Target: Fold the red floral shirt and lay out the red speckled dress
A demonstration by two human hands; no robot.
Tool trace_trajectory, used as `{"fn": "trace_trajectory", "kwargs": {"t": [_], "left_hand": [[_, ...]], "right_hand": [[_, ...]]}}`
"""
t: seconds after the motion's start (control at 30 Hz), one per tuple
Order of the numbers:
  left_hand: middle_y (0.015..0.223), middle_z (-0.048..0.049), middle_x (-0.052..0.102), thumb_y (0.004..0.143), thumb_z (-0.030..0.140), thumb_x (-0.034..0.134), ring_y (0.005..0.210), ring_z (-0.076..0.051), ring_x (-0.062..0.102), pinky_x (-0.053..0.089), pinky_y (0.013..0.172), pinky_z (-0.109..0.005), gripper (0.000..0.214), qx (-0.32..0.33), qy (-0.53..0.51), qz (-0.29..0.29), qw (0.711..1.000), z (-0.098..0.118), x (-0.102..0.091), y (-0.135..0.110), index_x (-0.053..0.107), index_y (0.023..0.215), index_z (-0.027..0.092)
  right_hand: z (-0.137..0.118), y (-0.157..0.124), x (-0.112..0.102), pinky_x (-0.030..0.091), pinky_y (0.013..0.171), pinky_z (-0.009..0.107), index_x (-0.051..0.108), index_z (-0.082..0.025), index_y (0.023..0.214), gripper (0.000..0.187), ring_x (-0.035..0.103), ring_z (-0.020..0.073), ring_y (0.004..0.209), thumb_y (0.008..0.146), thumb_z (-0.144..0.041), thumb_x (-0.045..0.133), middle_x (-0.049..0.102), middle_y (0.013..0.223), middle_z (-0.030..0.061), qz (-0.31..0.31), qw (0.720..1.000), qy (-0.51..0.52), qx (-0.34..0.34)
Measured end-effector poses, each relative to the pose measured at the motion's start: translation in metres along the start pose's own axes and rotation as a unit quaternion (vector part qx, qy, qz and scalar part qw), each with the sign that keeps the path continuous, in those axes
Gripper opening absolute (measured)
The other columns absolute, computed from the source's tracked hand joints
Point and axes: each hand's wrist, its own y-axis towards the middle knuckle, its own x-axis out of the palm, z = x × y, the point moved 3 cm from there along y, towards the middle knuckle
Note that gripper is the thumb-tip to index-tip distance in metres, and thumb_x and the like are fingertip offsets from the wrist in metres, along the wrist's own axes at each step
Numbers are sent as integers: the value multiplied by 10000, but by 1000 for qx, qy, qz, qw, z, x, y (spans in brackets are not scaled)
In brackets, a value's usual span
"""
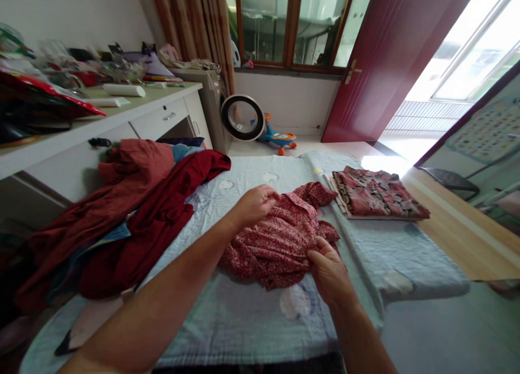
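A crumpled red-and-white patterned garment (pixel 280 233), perhaps a shirt, lies on the light blue bed cover (pixel 244 309) in front of me. At its upper left edge is my left hand (pixel 260 203), its fingers bent together and closed on the cloth. My right hand (pixel 329 268) pinches the garment's lower right edge between thumb and fingers. One short piece, like a sleeve, points away at the top right. The garment's far layers are bunched, so its full shape is hidden.
Folded patterned clothes (pixel 377 192) are stacked on the right. Loose dark red clothing (pixel 162 222) is heaped at left beside a cluttered desk (pixel 150 119). Beyond the bed stand a washing machine with its round door (pixel 242 118) open and a blue-orange ride-on toy (pixel 280 138).
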Motion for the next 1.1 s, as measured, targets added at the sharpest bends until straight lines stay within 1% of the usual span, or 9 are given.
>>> {"fn": "trace_trajectory", "kwargs": {"t": [0.13,0.27,0.33,0.5,0.67,0.77,0.97,1.03,1.1], "left_hand": [[967,-68,707,752,90,550,999,-198,632,450,922,-266,199,-188,1,-9,982,-57,17,50,703,858,160],[687,-48,669,755,183,607,757,-192,648,479,710,-248,78,-262,-23,-38,964,-82,51,70,667,756,133],[620,-33,643,742,243,654,678,-184,633,467,636,-245,115,-287,-42,-47,956,-85,65,71,658,744,128],[514,-10,617,602,236,766,539,-167,594,458,528,-249,154,-329,-125,-105,930,-79,86,59,659,628,127],[684,-50,724,660,222,702,600,-166,650,524,575,-260,153,-323,-243,-109,908,-66,65,43,728,771,120],[827,-72,754,654,197,688,694,-164,675,542,655,-260,251,-277,-378,-8,883,-66,30,33,739,889,124],[828,-39,722,664,277,685,679,-132,629,497,641,-227,289,-168,-418,376,810,-74,-50,-13,700,913,130],[858,-26,716,688,319,688,705,-127,627,484,657,-217,322,-133,-402,437,793,-68,-60,-34,691,959,145],[852,-13,705,723,375,676,653,-113,596,448,594,-202,363,-145,-385,445,795,-63,-57,-55,681,1016,162]], "right_hand": [[9,-3,-3,428,494,244,622,-246,876,272,557,139,555,619,-162,588,664,735,-27,45,998,43,-5],[10,-8,-18,508,550,302,604,-249,859,163,642,203,659,696,-261,608,669,711,-18,78,997,16,-4],[8,-10,-28,548,627,325,582,-264,912,200,676,218,744,741,-330,661,692,786,-22,103,995,-1,-1],[1,-5,-45,563,823,379,475,-301,1223,643,682,260,995,676,-366,807,702,1124,31,136,989,-57,-1],[-4,0,-41,546,675,329,636,-226,1052,414,689,231,790,680,-347,773,731,940,31,31,992,-105,57],[-10,6,-41,452,511,248,675,-205,911,290,612,167,592,665,-336,758,701,739,-5,39,987,-147,54],[-48,38,-34,352,444,218,678,-199,884,310,524,123,497,662,-398,763,657,654,-11,45,980,-191,-13],[-68,55,-30,310,412,221,672,-198,889,315,476,114,440,642,-380,745,614,585,-21,53,977,-201,-40],[-85,75,-29,304,406,229,658,-197,928,328,453,113,415,641,-353,689,590,556,-27,79,972,-205,-81]]}}
